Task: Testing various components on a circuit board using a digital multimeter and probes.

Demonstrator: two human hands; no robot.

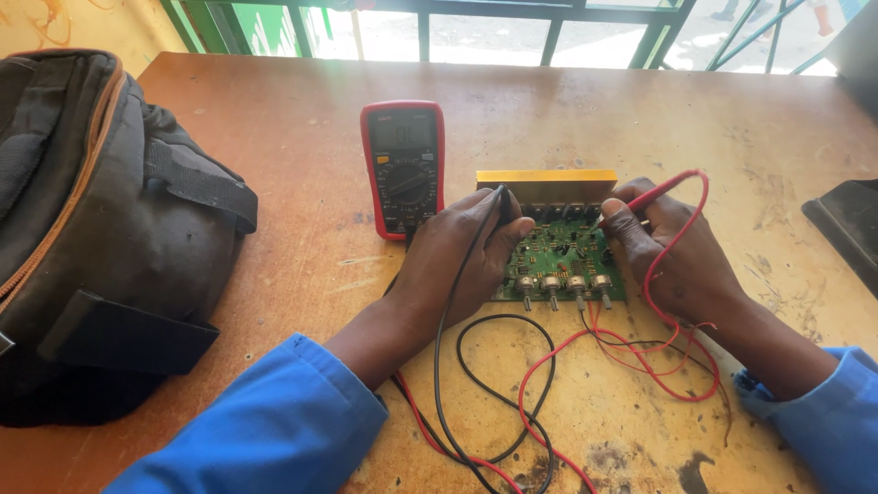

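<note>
Fingers (pixel 615 212) pinch red probe (pixel 651 197) over circuit board (pixel 562 256).

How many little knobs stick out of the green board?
4, in a row along the near edge of the green board, between the hands: knobs. The left hand might hide more.

Multimeter (pixel 403 169): on table (pixel 274 137), 10 o'clock of circuit board (pixel 562 256).
Backpack (pixel 101 229): 9 o'clock, well apart.
Test leads (pixel 512 402): 6 o'clock of board.
</note>
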